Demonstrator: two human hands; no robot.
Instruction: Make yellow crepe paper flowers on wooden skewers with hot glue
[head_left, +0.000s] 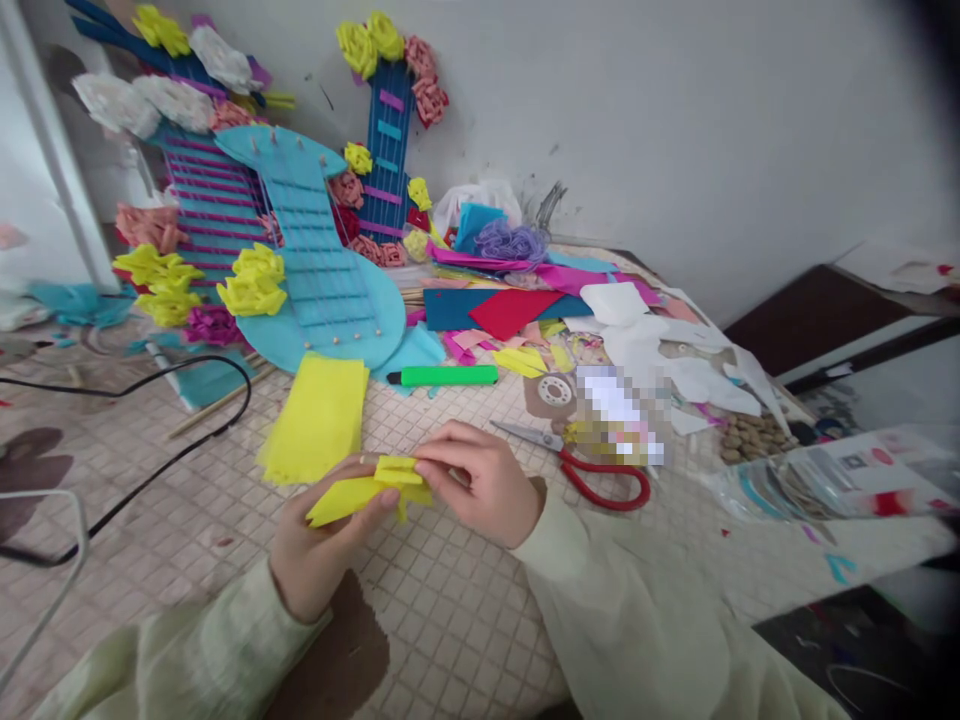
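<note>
Between my two hands is a piece of yellow felt (346, 499), partly folded or pleated at its right end. My left hand (319, 540) grips it from below, with the thumb pressed on top. At the folded end, the fingers of my right hand (480, 480) pinch the felt. A stack of flat yellow felt sheets (319, 415) lies just beyond my left hand. Red-handled scissors (604, 480) rest partly spread to the right of my right hand. Farther back lies a green glue gun or marker-like stick (448, 376) with a black tip.
Felt instrument shapes, one light blue (315, 250), lean on the wall among yellow flowers (255, 280). Felt scraps (517, 310), a white tape spool (556, 391) and purple yarn (510, 243) lie at the back. A black cable (187, 455) curves across the left. Plastic packets (840, 475) lie right.
</note>
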